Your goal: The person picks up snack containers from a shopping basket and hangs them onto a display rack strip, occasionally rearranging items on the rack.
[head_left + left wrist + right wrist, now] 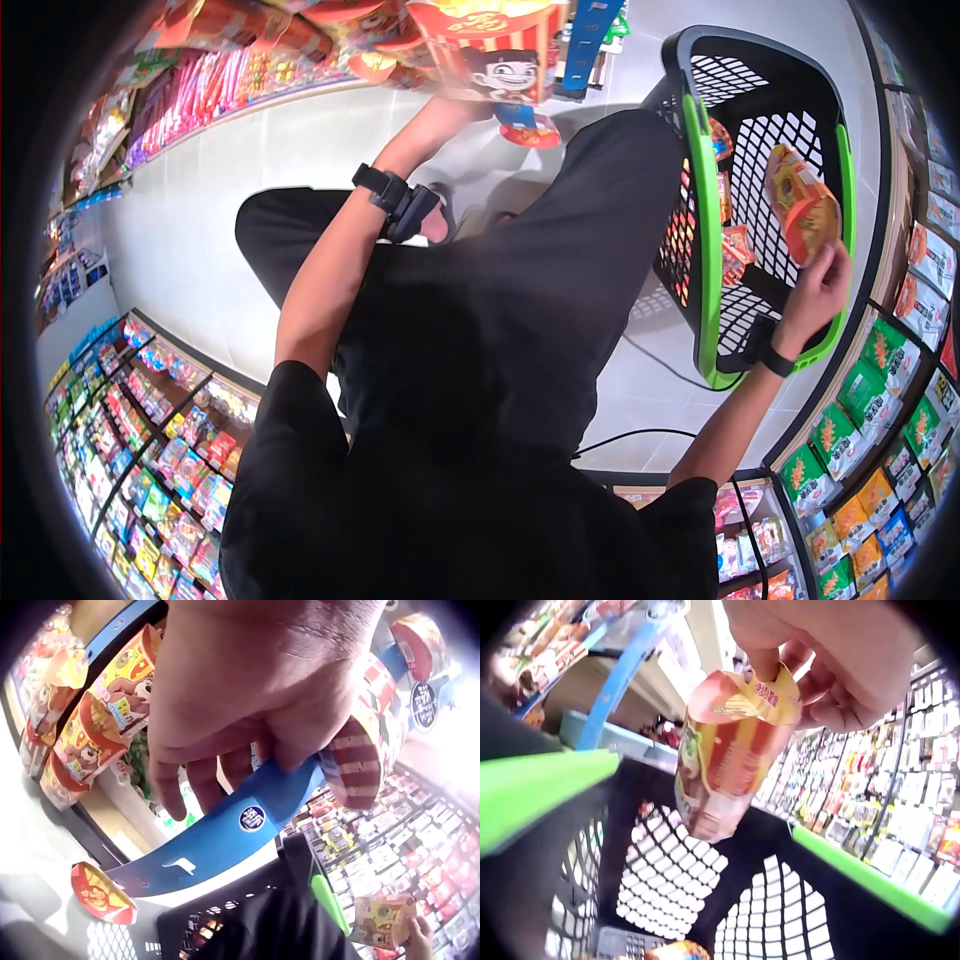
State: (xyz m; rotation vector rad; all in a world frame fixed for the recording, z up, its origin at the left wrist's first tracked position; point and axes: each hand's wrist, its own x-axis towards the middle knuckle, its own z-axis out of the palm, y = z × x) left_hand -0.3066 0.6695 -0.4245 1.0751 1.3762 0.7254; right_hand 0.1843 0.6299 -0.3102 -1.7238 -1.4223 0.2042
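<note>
A blue hanging strip (pixel 214 825) runs across the left wrist view, with my left hand (pixel 262 682) gripping it, fingers curled at its edge. Red-and-yellow packs (pixel 90 742) and a striped pack (pixel 356 750) hang near that hand. In the head view, my left hand (pixel 455 115) is partly behind a large striped pack (pixel 490 50). My right hand (pixel 822 285) pinches a yellow-and-red pack (pixel 800 200) over the basket (pixel 848 200). From the right wrist, my hand (pixel 840 660) holds this pack (pixel 731 750) by its top edge, above the basket's mesh.
Several packs (pixel 735 250) lie inside the basket, which stands beside my leg. Shelves of bagged goods (pixel 860 400) line the right side, and more shelves (pixel 150 470) stand at the lower left. A dark cable (pixel 640 432) runs near the floor.
</note>
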